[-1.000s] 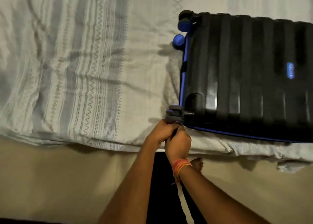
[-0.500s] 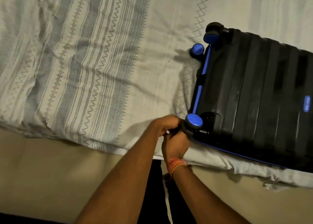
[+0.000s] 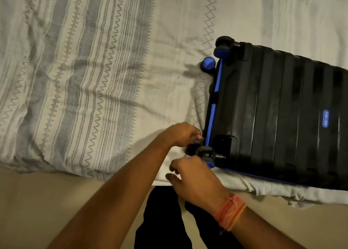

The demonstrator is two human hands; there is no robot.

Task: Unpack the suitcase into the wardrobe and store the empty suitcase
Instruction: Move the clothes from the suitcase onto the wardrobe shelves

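Note:
A black ribbed hard-shell suitcase (image 3: 273, 116) with blue zip trim lies flat and closed on the bed, its blue wheels (image 3: 208, 63) pointing left. My left hand (image 3: 180, 133) is at its near-left corner, fingers curled, pinching a small zipper pull against the blue zip line just above the corner wheel (image 3: 204, 151). My right hand (image 3: 194, 179), with an orange thread band at the wrist, hovers just below that wheel. Its fingers are loosely curled and hold nothing.
The bed's pale patterned sheet (image 3: 94, 79) stretches left of the suitcase, wrinkled. The bed's front edge runs across the lower frame, with beige floor (image 3: 47, 201) below it. My black trouser legs (image 3: 160, 220) stand against the bed edge.
My right hand has come off the corner and dropped back below the wheel. My left hand stays at the zip line. The near corner wheel has swivelled.

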